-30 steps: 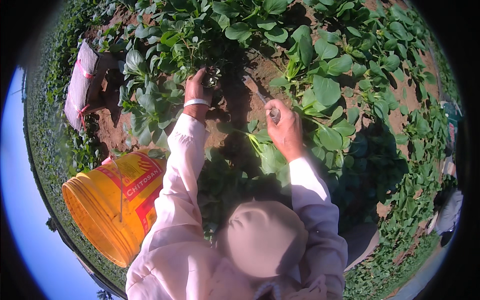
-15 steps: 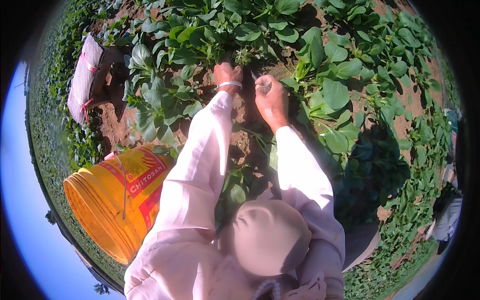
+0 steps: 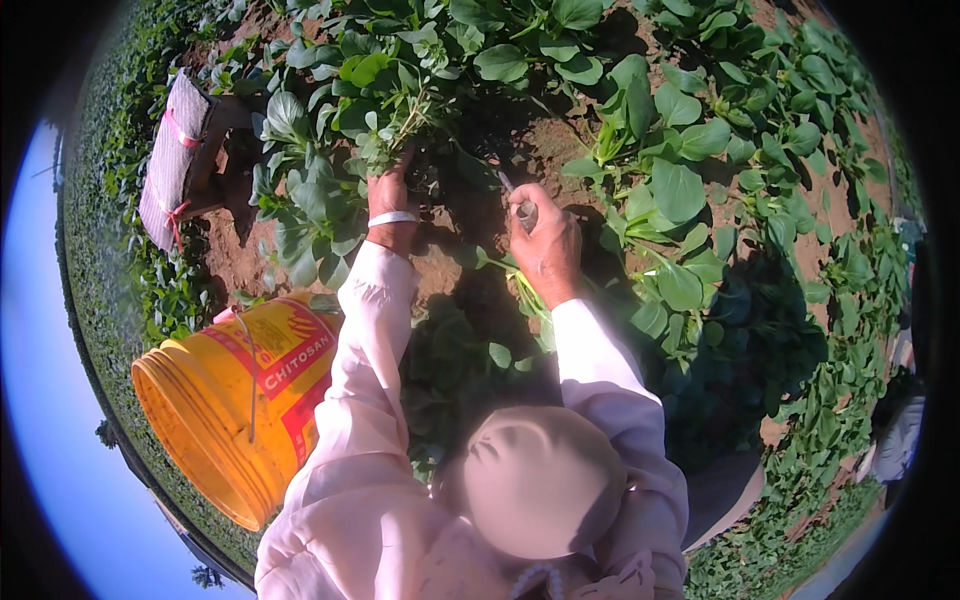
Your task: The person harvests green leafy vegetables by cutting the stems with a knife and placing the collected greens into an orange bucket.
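Note:
My left hand (image 3: pixel 391 192), a white band at its wrist, is closed round a small-leaved weed (image 3: pixel 412 115) with thin pale stems. Its fingertips are partly hidden by the leaves. To the right, my right hand (image 3: pixel 548 245) grips a small hand tool (image 3: pixel 526 214) by its rounded handle. A narrow metal blade pokes out ahead of the thumb, over shaded brown soil (image 3: pixel 500 225); its exact kind cannot be made out. Broad-leaved green plants (image 3: pixel 670 190) grow close by on the right, with more of them (image 3: pixel 320 200) beside my left hand.
A yellow bucket (image 3: pixel 205 375) with red panels lies on its side left of my left forearm. Beyond it stands a low stool (image 3: pixel 180 160) with a padded cover tied by red string. Leafy rows spread all round, and part of a person (image 3: pixel 900 440) shows at the right rim.
My left hand has moved left and slightly nearer, bringing the weed with it away from the soil. My right hand has shifted a little nearer, still gripping the tool.

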A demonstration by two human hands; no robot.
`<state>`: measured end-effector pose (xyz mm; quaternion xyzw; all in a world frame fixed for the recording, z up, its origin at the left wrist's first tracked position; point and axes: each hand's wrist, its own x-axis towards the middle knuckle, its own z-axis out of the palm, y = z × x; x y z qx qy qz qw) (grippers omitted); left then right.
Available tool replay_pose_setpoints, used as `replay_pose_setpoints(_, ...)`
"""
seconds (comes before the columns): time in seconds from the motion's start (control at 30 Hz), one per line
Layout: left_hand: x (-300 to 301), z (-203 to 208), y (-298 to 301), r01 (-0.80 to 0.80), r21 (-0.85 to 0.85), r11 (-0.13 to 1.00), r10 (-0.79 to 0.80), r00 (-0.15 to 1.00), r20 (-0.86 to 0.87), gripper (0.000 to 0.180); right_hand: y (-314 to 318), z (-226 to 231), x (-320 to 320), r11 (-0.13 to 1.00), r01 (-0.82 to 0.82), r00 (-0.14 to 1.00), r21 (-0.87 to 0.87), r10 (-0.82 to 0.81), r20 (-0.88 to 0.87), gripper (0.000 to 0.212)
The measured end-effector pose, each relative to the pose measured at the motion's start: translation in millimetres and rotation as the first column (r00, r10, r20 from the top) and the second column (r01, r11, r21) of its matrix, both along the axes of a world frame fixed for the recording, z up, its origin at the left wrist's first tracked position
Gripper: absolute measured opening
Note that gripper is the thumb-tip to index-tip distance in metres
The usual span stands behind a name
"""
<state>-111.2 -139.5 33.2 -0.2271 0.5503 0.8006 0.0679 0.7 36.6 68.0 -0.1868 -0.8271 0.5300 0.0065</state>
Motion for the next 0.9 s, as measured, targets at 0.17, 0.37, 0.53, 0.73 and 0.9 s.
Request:
replay_pose_setpoints(0.17, -16.9, 8.3, 14.2, 0.142, -0.336, 0.931, -0.23, 0.944, -0.237, 0.026, -20.3, -15.2, -21.2, 0.995, 0.098, 0.995, -0.032, -0.099, -0.016, 0.021)
replay_pose_setpoints(0.37, -58.3, 15.7, 54.5, 0.348, -0.936, 0.047, -0.567, 0.781, 0.262, 0.044, -19.1, -17.4, -62.8, 0.982, 0.175, 0.983, -0.074, -0.171, 0.064, 0.014)
replay_pose_setpoints(0.53, -87.6, -10.6, 48.2, 0.327, -0.93, 0.17, -0.507, 0.838, 0.202, 0.034, 1.1, -9.3, -34.6, 0.985, 0.074, 0.997, -0.155, -0.073, 0.009, 0.006)
replay_pose_setpoints(0.73, -90.0, -5.1, 28.8, 0.462, -0.596, 0.657, -0.512, 0.853, 0.097, 0.033, 15.7, -2.7, 9.8, 0.994, -0.086, 0.996, -0.065, 0.088, 0.029, 0.015)
replay_pose_setpoints(0.9, -90.6, -16.3, 26.9, 0.437, -0.597, 0.673, -0.538, 0.843, 0.009, 0.03, -23.4, -11.3, -23.8, 0.996, 0.031, 0.998, -0.083, -0.026, 0.057, 0.015)
